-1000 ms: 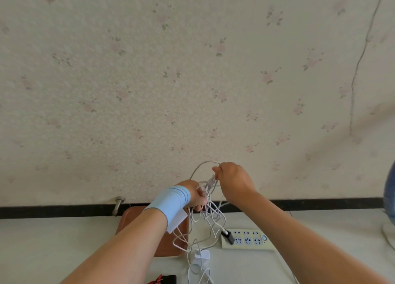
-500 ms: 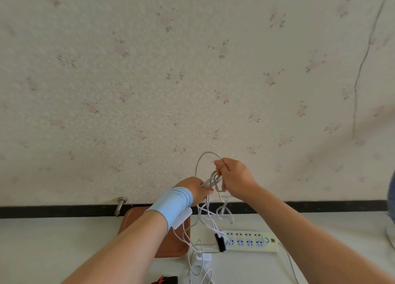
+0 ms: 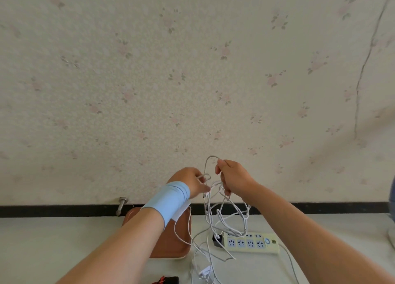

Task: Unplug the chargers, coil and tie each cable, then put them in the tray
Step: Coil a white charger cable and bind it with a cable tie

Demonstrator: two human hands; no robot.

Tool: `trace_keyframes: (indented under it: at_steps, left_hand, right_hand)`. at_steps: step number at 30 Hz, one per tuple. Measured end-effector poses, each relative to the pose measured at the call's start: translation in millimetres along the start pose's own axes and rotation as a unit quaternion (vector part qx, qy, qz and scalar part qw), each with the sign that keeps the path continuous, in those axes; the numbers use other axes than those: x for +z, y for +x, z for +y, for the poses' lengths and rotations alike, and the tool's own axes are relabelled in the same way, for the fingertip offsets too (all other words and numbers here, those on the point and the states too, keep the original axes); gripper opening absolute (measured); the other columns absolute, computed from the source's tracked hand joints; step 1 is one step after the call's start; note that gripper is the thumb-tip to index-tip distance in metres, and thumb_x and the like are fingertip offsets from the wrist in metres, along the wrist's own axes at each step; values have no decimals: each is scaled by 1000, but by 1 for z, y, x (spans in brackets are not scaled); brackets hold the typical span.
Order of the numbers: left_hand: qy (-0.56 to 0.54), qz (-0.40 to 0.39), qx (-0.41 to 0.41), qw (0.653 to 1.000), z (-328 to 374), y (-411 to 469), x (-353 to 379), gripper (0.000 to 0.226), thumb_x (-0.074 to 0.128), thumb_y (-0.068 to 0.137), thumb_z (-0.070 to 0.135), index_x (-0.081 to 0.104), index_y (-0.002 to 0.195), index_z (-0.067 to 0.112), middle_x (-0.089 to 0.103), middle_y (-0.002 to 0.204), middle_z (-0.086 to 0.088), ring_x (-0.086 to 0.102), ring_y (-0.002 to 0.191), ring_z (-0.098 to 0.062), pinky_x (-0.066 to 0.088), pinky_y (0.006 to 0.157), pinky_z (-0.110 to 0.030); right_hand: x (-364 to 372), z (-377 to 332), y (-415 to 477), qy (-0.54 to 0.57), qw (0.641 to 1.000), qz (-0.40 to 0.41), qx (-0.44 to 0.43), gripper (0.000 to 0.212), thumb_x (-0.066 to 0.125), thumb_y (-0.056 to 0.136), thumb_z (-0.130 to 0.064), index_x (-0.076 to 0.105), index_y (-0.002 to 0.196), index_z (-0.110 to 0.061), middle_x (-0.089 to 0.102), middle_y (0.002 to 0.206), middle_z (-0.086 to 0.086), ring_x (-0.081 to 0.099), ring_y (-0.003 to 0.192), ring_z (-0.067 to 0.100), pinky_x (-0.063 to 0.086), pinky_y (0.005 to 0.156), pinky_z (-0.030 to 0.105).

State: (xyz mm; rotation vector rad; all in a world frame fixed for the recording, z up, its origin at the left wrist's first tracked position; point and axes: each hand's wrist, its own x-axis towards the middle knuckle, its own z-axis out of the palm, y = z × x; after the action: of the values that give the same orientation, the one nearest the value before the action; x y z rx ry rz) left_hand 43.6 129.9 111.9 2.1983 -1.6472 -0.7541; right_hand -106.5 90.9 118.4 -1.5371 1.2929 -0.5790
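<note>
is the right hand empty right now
No, the right hand grips loops of the white cable, raised opposite the left hand, which pinches it too.

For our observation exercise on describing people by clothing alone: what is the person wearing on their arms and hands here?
Both forearms are bare, with no sleeves in view. The left hand has a light blue band round its wrist, with a white tab sticking out beneath it. The right hand and wrist wear nothing: no glove, watch or ring shows.
</note>
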Motion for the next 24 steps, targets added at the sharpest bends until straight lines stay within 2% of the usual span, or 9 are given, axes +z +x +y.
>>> trace_keyframes:
  at_steps: [2, 4, 7, 9, 12, 17, 20, 21, 24]
  left_hand:
    - [-110, 44, 38, 992, 8, -6, -9, 14, 76, 81, 30, 65, 89, 24, 66, 91, 5, 63, 86, -17, 57, 77, -34]
    - [-263, 39, 53, 963, 17, -15, -16, 8, 72, 83, 25, 69, 88, 20, 67, 87, 2, 62, 79, -17, 62, 70, -39]
    - [-376, 0, 22, 927, 25, -24, -22, 25, 68, 85, 36, 68, 84, 11, 58, 78, -4, 48, 49, -13, 61, 60, -42]
    - [-366, 0, -14, 931, 24, -25, -25, 36, 69, 84, 46, 65, 76, 12, 54, 73, -6, 45, 42, -12, 59, 56, -37]
    - [-313, -5, -54, 948, 18, -24, -30, 36, 72, 81, 48, 65, 73, 13, 56, 65, -1, 46, 47, -15, 62, 65, -40]
    - [-312, -4, -22, 950, 10, -23, -33, 22, 73, 81, 33, 68, 72, 14, 58, 56, 3, 46, 40, -10, 62, 68, -40]
    - [-316, 26, -14, 948, 7, -20, -32, 20, 71, 80, 31, 67, 75, 12, 54, 61, -3, 41, 42, -13, 53, 56, -31]
    - [-324, 36, -10, 945, 7, -20, -34, 18, 69, 82, 28, 66, 79, 10, 50, 62, -4, 38, 39, -12, 48, 52, -27]
    - [-409, 26, -8, 912, 6, -23, -44, 10, 63, 89, 19, 62, 89, 9, 42, 62, -3, 34, 29, -8, 54, 53, -29]
  right_hand:
    - [2, -2, 1, 43, 998, -20, 28, 28, 36, 102, -18, 60, 89, -10, 40, 56, -1, 34, 48, 16, 34, 48, 29]
    - [3, -4, 0, 57, 997, -36, 29, 26, 37, 95, -9, 59, 83, -10, 39, 53, -2, 31, 46, 15, 27, 46, 26]
    - [4, -6, -1, 42, 997, -61, -9, 26, 38, 96, -4, 61, 85, -8, 42, 55, -1, 34, 47, 14, 27, 46, 25]
    - [6, -7, -3, 21, 996, -79, -38, 28, 38, 100, -4, 63, 86, -8, 45, 58, 2, 38, 48, 14, 30, 46, 24]
    - [7, -7, -8, -22, 991, -102, -81, 32, 40, 104, -8, 68, 90, -10, 52, 58, 3, 42, 49, 14, 36, 48, 23]
    - [9, -6, -13, -10, 986, -140, -96, 27, 46, 106, -13, 70, 97, -9, 65, 67, 9, 54, 51, 17, 44, 49, 25]
    - [7, -6, -12, 19, 983, -164, -78, 26, 54, 104, -20, 72, 94, -5, 72, 77, 16, 64, 60, 19, 54, 56, 27]
    - [7, -5, -11, -9, 982, -172, -73, 24, 59, 101, -22, 74, 93, -5, 75, 81, 14, 66, 65, 18, 57, 63, 26]
    - [7, 5, -6, -171, 968, -165, -78, 11, 72, 92, -26, 77, 86, -18, 75, 83, -1, 65, 76, 8, 54, 76, 23]
